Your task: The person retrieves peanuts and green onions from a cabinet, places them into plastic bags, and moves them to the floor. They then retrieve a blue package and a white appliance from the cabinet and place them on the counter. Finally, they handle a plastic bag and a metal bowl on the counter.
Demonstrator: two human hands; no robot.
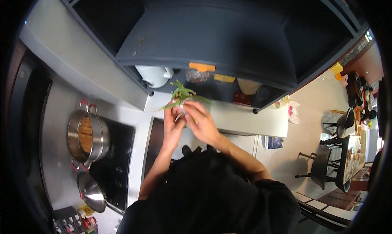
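Note:
Both hands are raised in front of my chest, close together at the front of the white counter (pixel 245 119). Between them is a bunch of long green leaves (pixel 182 92), perhaps scallions, with the tips fanning out above my fingers. My left hand (pixel 172 123) grips the bunch from the left. My right hand (pixel 200 120) meets it from the right, its fingers pinching a whitish, shiny piece, perhaps clear plastic, at the stalks. The lower part of the bunch is mostly hidden by my hands.
A dark shelf unit (pixel 202 31) stands over the counter, with a white electric kettle (pixel 154 76) on its low shelf. To the left, a steel pot (pixel 99 136) sits by the black cooktop (pixel 118 160). A steel wok lid (pixel 93 194) lies nearer. Chairs (pixel 320 169) stand right.

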